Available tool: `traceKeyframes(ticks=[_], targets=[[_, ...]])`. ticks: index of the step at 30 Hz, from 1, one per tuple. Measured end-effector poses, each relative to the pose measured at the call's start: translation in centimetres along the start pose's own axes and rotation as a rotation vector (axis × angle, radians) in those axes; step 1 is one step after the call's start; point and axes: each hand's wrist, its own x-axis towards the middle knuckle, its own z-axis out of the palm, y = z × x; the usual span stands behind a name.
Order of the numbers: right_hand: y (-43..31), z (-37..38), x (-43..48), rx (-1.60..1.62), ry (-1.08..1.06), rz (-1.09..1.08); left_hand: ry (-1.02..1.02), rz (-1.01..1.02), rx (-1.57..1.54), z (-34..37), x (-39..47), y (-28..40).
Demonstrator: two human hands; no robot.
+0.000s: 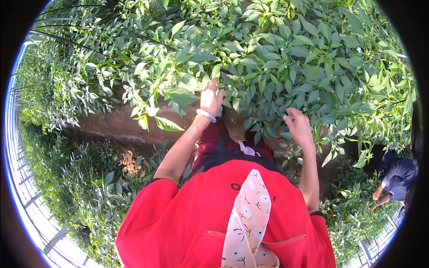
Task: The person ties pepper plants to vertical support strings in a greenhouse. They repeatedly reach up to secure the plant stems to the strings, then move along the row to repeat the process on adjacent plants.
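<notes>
My left hand (211, 99), with a pale bangle (206, 115) on its wrist, reaches into the foliage of a leafy pepper plant (187, 78). Its thumb stands apart from the fingers, and leaves touch or partly cover the fingertips. To the right, my right hand (298, 128) hovers at the lower edge of the dense pepper foliage (281, 80). Those fingers are loosely bent, with nothing visible between them. Small white flowers (360, 90) dot the leaves. I cannot make out any fruit among them.
Bare brown soil (117, 129) runs between the plant rows. Behind me grows another row of plants (87, 174). Dark thin lines (73, 43) cross the foliage at upper left. At the far right a person in dark blue clothing (400, 177) bends with both hands low among plants.
</notes>
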Motion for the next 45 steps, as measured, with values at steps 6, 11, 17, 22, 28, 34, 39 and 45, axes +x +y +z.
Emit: traceKeyframes(ticks=[6, 11, 17, 22, 28, 34, 39, 45], targets=[[-7.1, 8.1, 0.4, 0.252, -0.131, 0.101, 0.254, -0.297, -0.581, -11.1, 3.3, 0.6], [-8.3, 12.0, -1.2, 0.174, -0.128, 0.105, 0.438, -0.064, -0.576, -14.6, 1.9, -0.5], [-11.5, 9.6, -0.3, 0.217, -0.064, 0.093, 0.388, 0.122, -0.326, -17.1, 0.2, 1.5], [-19.7, 5.3, 4.1, 0.265, 0.143, -0.161, 0.315, 0.656, -0.18, -19.5, 1.0, 3.5], [-26.7, 5.4, 7.1, 0.382, 0.142, -0.334, 0.129, 0.567, -0.117, -20.6, 1.6, 2.9], [-33.7, 7.4, 13.6, 0.264, 0.134, -0.505, -0.014, 0.744, -0.077, -20.4, 2.1, 2.8], [-38.6, 11.5, 22.1, 0.152, -0.069, -0.679, -0.052, 0.565, -0.407, -23.7, 3.5, 2.1], [-40.5, 9.3, 22.5, 0.146, -0.177, -0.56, 0.007, 0.005, -0.886, -28.2, 9.7, -0.6]])
